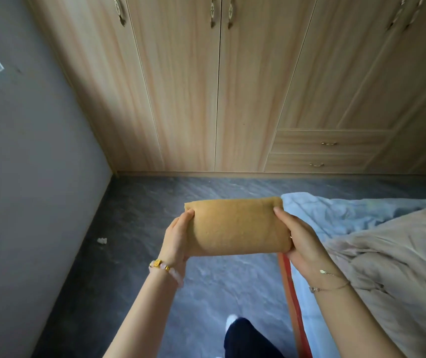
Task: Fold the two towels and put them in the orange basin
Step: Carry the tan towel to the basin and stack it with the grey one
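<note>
A folded mustard-yellow towel (235, 226) is held in the air above the floor, in front of me. My left hand (177, 237) grips its left end, thumb on top. At the right end, my right hand (299, 239) grips the towel the same way. No orange basin and no second towel are in view.
A wooden wardrobe (232, 86) with drawers (328, 151) fills the far wall. A bed with a blue sheet (335, 215) and a beige quilt (392, 254) lies at the right, with an orange-red edge (293, 306). Dark grey floor (142, 215) below; grey wall (25, 164) at left.
</note>
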A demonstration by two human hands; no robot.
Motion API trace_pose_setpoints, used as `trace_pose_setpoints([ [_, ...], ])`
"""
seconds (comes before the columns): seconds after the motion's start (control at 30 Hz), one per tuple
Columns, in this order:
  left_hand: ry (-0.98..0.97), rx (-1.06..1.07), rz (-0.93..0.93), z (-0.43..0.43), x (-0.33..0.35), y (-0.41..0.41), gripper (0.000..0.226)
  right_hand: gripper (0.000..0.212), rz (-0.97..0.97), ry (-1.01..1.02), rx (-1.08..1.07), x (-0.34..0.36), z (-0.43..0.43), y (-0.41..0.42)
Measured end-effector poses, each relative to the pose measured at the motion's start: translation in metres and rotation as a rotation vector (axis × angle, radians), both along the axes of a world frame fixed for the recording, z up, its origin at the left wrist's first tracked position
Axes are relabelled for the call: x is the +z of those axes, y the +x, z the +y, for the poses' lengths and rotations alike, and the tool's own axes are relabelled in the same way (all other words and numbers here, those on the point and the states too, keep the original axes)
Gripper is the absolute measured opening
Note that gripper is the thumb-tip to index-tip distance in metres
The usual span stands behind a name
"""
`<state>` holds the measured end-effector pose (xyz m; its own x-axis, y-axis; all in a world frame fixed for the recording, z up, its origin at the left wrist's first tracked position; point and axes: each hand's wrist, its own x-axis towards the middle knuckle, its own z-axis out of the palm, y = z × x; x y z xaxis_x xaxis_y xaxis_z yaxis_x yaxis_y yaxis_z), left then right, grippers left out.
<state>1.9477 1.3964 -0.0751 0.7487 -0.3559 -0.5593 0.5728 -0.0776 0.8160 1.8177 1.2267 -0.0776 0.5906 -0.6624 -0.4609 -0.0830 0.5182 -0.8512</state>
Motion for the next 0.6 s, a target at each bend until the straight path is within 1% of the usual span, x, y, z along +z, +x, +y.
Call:
trace_pose_setpoints([
  [0.1, 0.021, -0.030, 0.004, -0.024, -0.004, 0.033, 0.038, 0.033, 0.033, -0.022, -0.037, -0.005, -0.021, 0.032],
  [0.23, 0.085, -0.045, -0.073, -0.057, -0.009, 0.083, 0.024, 0.043, 0.051, -0.038, -0.039, -0.014, -0.056, 0.081],
  [0.33, 0.114, -0.065, -0.099, -0.084, -0.012, 0.123, 0.017, 0.035, 0.051, -0.037, -0.033, -0.018, -0.083, 0.122],
  [0.4, 0.145, -0.080, -0.111, -0.108, -0.013, 0.154, 0.021, 0.030, 0.038, -0.023, -0.055, -0.021, -0.105, 0.151],
  [0.5, 0.195, -0.097, -0.114, -0.149, -0.011, 0.205, 0.033, 0.028, 0.073, -0.049, -0.061, -0.022, -0.142, 0.196],
  [0.6, 0.201, -0.112, -0.114, -0.191, -0.006, 0.249, 0.030, 0.028, 0.096, -0.096, -0.053, -0.019, -0.184, 0.235],
])
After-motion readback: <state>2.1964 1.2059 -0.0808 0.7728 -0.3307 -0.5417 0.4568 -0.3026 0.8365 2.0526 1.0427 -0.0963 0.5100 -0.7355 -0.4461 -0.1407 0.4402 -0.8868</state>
